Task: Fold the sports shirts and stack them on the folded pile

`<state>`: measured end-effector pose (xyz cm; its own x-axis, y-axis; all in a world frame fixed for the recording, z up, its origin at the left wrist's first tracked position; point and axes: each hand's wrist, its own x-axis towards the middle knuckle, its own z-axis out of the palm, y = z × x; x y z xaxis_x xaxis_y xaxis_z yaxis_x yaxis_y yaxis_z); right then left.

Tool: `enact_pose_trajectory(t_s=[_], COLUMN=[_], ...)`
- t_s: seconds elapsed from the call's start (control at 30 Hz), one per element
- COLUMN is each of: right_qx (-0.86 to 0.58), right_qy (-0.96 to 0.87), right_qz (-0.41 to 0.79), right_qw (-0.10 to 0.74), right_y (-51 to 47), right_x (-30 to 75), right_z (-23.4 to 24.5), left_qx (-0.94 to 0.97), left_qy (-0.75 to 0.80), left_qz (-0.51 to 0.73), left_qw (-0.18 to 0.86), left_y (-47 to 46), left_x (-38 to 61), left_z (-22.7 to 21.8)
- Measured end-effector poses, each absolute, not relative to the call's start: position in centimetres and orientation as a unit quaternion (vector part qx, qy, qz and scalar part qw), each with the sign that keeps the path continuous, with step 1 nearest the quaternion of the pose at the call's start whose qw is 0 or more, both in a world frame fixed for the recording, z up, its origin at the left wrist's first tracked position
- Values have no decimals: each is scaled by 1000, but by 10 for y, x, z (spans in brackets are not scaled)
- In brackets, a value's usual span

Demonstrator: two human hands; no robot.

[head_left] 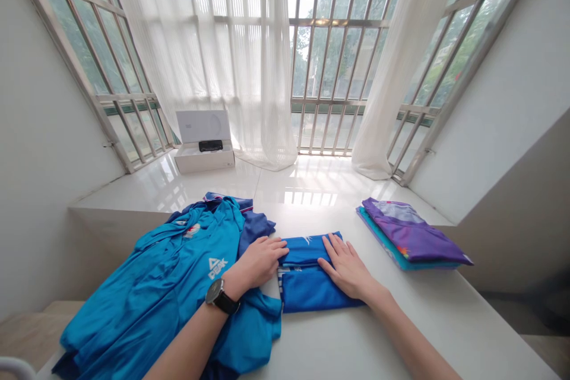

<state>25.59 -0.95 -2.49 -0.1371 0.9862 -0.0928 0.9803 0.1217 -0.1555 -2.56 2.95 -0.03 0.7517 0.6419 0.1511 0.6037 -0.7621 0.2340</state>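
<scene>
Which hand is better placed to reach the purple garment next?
Probably the right hand: it lies on the side of the folded blue garment nearer the purple garment; the left hand is farther away.

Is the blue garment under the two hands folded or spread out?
Folded: the blue garment forms a compact rectangle with layered edges, the left hand and right hand resting on it.

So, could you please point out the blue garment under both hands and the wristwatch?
Blue garment (pixel 312 290): head view, on its lower folded part.
Wristwatch (pixel 215 291): head view, on its dial.
</scene>
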Motion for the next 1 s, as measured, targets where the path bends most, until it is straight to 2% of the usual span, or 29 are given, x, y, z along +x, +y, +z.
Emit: enact_pose_trajectory(t_s=[0.2, 0.43, 0.67, 1.0], right_qx=[-653, -664, -688, -689], right_qy=[-752, -743, -721, -722], right_qz=[89, 83, 77, 43], right_qw=[13, 23, 11, 40], right_y=[-9, -10, -11, -11], right_x=[256, 257, 256, 265], right_z=[-25, -31, -31, -27], left_qx=[910, 938, 917, 905], left_qy=[357, 328, 381, 401], left_qz=[193, 99, 118, 131], left_qw=[83, 56, 8, 50], left_y=[21, 14, 16, 21], left_x=[-7, -8, -12, -7], left_z=[2, -12, -20, -14])
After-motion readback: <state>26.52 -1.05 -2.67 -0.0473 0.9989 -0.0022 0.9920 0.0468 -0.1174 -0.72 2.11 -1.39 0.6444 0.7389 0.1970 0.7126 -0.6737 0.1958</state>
